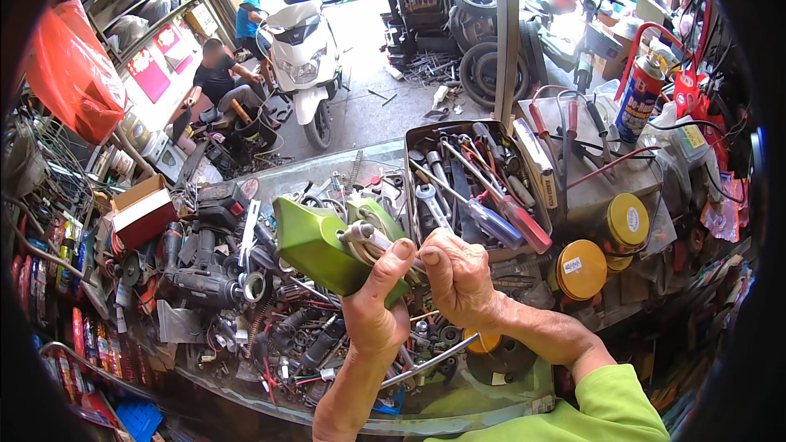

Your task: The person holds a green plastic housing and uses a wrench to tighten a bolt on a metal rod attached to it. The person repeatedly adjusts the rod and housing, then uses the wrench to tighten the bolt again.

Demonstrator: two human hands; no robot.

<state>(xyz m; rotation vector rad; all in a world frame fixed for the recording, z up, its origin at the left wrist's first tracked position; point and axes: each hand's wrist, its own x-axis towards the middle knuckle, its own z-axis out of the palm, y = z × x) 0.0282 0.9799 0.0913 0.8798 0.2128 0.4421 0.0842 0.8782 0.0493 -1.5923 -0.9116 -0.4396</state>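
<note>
My left hand (375,303) grips a green plastic shell (315,252) from below, above the cluttered workbench. A grey metal fitting (359,235) shows at the shell's open side, and my left thumb presses near it. My right hand (465,282) is closed beside that thumb, its fingers curled in a pinch at the right end of the fitting. Whatever sits between those fingers is hidden. Beneath the hands, a long metal bar (430,363) lies slanted over loose parts.
Right of the shell stands a metal toolbox (408,172) with a blue-handled screwdriver (495,223) and a red-handled one (526,227). Yellow-lidded jars (581,268) and a spray can (640,102) stand farther right. A power drill (206,276) lies left. Beyond are a white scooter (300,61) and two people.
</note>
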